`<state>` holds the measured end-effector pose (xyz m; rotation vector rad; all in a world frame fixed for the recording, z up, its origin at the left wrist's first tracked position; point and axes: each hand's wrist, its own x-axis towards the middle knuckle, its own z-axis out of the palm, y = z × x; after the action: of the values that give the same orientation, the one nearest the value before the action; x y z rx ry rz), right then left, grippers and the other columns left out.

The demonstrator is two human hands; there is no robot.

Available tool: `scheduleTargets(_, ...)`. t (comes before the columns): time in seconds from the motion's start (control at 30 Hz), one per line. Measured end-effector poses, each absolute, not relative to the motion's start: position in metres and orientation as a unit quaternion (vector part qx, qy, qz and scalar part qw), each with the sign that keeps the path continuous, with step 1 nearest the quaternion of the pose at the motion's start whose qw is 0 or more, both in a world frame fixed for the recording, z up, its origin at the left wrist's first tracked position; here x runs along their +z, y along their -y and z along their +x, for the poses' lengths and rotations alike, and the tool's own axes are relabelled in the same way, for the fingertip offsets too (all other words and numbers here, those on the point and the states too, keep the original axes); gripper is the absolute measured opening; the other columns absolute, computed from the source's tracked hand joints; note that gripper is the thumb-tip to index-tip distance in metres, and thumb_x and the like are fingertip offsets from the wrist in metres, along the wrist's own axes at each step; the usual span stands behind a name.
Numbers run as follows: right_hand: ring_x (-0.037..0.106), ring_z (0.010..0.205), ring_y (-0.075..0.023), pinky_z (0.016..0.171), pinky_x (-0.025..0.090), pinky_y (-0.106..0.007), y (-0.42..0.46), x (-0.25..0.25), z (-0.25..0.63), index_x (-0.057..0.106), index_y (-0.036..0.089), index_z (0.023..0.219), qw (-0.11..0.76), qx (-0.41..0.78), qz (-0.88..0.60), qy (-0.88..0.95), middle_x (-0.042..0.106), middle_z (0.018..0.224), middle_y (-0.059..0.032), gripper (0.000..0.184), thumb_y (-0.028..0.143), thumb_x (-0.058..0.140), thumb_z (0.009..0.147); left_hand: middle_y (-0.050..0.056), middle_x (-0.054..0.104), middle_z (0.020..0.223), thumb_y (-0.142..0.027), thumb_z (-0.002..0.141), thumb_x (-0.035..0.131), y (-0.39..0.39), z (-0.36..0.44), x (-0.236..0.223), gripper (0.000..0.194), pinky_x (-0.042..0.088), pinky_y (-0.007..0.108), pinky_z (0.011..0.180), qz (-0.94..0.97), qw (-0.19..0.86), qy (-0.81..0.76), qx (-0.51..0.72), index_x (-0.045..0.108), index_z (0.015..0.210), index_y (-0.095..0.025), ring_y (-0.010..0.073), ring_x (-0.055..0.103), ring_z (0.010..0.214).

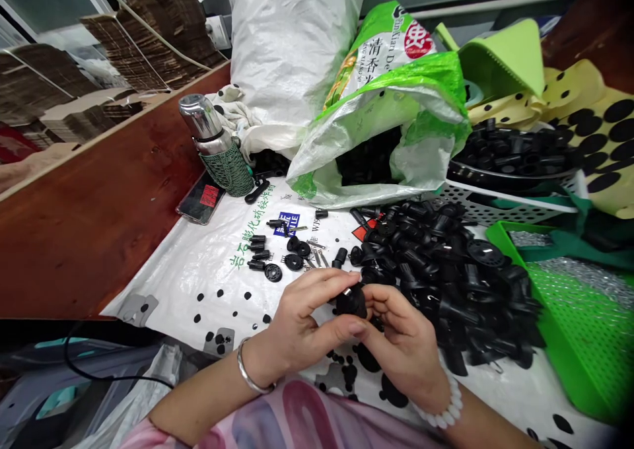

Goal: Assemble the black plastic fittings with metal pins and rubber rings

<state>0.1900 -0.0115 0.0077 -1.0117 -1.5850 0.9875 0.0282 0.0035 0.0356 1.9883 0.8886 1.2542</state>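
Near the front of the table, my left hand (312,317) and my right hand (401,333) meet around one black plastic part (351,302). My left fingers and thumb close on it from the left, while my right fingertips press on its other side; much of the part is hidden. Just right of my hands spreads a heap of black plastic parts (421,271). Beyond my left hand lie small black cylinders (257,244), a slotted black disc (273,273) and several thin metal strips (317,257).
At the right stands a green tray (569,343) with shiny metal bits. Behind the heap are an open green-and-white bag (317,158) and a bowl of black parts (515,165). A thermos (222,152) and a phone (201,201) are by the wooden board (99,205).
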Motion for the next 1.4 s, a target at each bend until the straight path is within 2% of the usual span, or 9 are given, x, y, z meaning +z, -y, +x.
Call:
scheduleTargets(0.17,0.056,0.058,-0.0095,0.054,0.048,-0.022,0.011,0.008,0.192,0.051,0.021,0.104,0.428,0.498,-0.402,0.638,0.059,0.075,0.0001,0.019,0.023,0.053,0.084,0.008,0.061,0.116,-0.02,0.08,0.06,0.001,0.021,0.031,0.043,0.042,0.035,0.096,0.689,0.445,-0.349,0.453,0.053,0.122,-0.024,0.0209,0.055,0.108)
scheduleTargets(0.27,0.056,0.056,-0.0101,0.053,0.047,-0.023,0.01,0.007,0.193,0.052,0.021,0.106,0.4,0.525,-0.389,0.643,0.058,0.068,0.0016,0.02,0.025,0.05,0.086,0.006,0.062,0.116,-0.02,0.08,0.06,0.002,0.017,0.03,0.04,0.043,0.034,0.095,0.658,0.49,-0.358,0.446,0.055,0.119,-0.025,0.0206,0.057,0.107)
scheduleTargets(0.37,0.054,0.054,-0.01,0.052,0.046,-0.023,0.008,0.006,0.191,0.056,0.02,0.103,0.407,0.483,-0.402,0.663,0.054,0.062,0.0032,0.019,0.025,0.053,0.084,0.006,0.064,0.113,-0.022,0.081,0.058,0.003,0.014,0.026,0.035,0.043,0.033,0.095,0.631,0.506,-0.376,0.451,0.058,0.117,-0.023,0.0201,0.058,0.105)
scheduleTargets(0.67,0.052,0.059,-0.0101,0.055,0.045,-0.024,0.007,0.006,0.184,0.058,0.017,0.105,0.418,0.341,-0.386,0.749,0.054,0.075,-0.001,0.023,0.019,0.056,0.082,0.008,0.065,0.109,-0.029,0.08,0.059,0.012,0.009,0.017,0.034,0.044,0.031,0.092,0.55,0.536,-0.429,0.475,0.061,0.112,-0.018,0.0197,0.059,0.1)
scheduleTargets(0.93,0.053,0.06,-0.0123,0.057,0.045,-0.026,0.011,0.005,0.183,0.056,0.017,0.106,0.355,0.327,-0.406,0.777,0.055,0.076,-0.0032,0.023,0.024,0.052,0.085,0.009,0.068,0.103,-0.03,0.082,0.058,0.014,0.002,0.013,0.031,0.045,0.034,0.09,0.478,0.565,-0.434,0.514,0.062,0.11,-0.017,0.0196,0.061,0.096)
scheduleTargets(1.13,0.052,0.06,-0.0128,0.055,0.044,-0.026,0.011,0.002,0.18,0.058,0.017,0.104,0.348,0.34,-0.418,0.767,0.054,0.074,-0.003,0.023,0.026,0.053,0.084,0.011,0.067,0.104,-0.036,0.084,0.054,0.015,0.001,0.002,0.037,0.046,0.038,0.087,0.452,0.564,-0.459,0.517,0.059,0.115,-0.016,0.0199,0.062,0.088)
scheduleTargets(1.23,0.051,0.058,-0.0123,0.054,0.044,-0.026,0.012,0.006,0.179,0.059,0.017,0.099,0.367,0.396,-0.434,0.721,0.053,0.07,-0.0015,0.022,0.027,0.056,0.08,0.011,0.067,0.101,-0.037,0.084,0.053,0.014,0.003,-0.001,0.038,0.047,0.037,0.085,0.437,0.551,-0.468,0.534,0.059,0.115,-0.015,0.0193,0.062,0.085)
scheduleTargets(1.33,0.052,0.054,-0.0111,0.045,0.045,-0.024,0.012,0.016,0.179,0.054,0.018,0.097,0.391,0.592,-0.398,0.581,0.057,0.076,-0.0027,0.026,0.035,0.057,0.078,0.01,0.068,0.099,-0.038,0.084,0.052,0.012,0.003,-0.002,0.038,0.048,0.035,0.081,0.423,0.539,-0.474,0.553,0.06,0.113,-0.015,0.018,0.063,0.081)
scheduleTargets(1.4,0.05,0.048,-0.0089,0.035,0.039,-0.02,0.009,0.024,0.178,0.05,0.019,0.097,0.388,0.694,-0.363,0.485,0.058,0.082,-0.0032,0.029,0.039,0.056,0.077,0.01,0.068,0.097,-0.038,0.085,0.052,0.012,0.002,-0.001,0.037,0.048,0.035,0.081,0.421,0.532,-0.475,0.56,0.061,0.113,-0.015,0.0171,0.062,0.08)
